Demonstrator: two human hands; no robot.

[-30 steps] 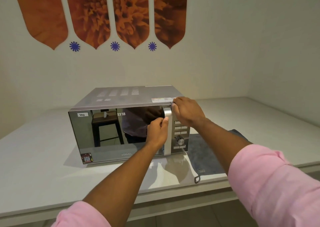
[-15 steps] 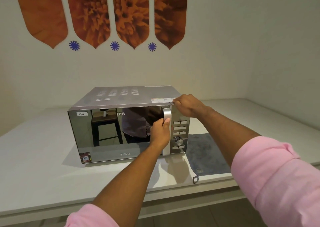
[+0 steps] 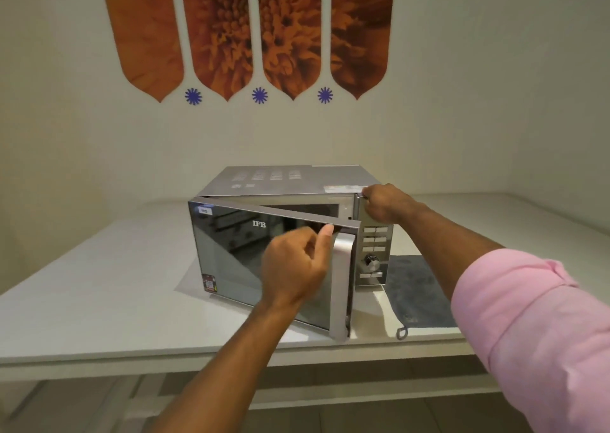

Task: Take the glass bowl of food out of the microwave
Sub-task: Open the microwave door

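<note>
Wall (image 3: 462, 102) was pale, carrying four orange flower panels (image 3: 218, 33) with three blue star marks (image 3: 259, 95) under them; worktop (image 3: 82, 300) was white and ran into the corner at right.

Microwave (image 3: 290, 181) stood on the worktop, silver, vents on top; its door (image 3: 237, 251) was mirrored, hinged at left, swung partly outward, with "IFB" lettering near the top edge, a small label at upper left and a sticker at lower left; the free edge of the door stood well clear of the body; a slice of the cavity showed above the door, dim; bowl was not visible, so whether it sat inside could not be told.

Grey cloth (image 3: 416, 294) lay flat on the worktop just right of the microwave, a small loop at its front corner.

Right hand (image 3: 386, 203) rested on the top right front corner of the microwave, above the control panel (image 3: 374, 251); fingers curled over the edge, pressed on the casing, nothing carried; pink sleeve (image 3: 534, 327) rolled up the forearm.

Left hand (image 3: 293, 267) was at the door handle (image 3: 341, 280), a vertical silver bar; fingers folded narrow beside the bar, thumb up near the door's top edge; whether they gripped the handle could not be told.

Panel had rows of buttons and one knob (image 3: 372, 261).
</note>
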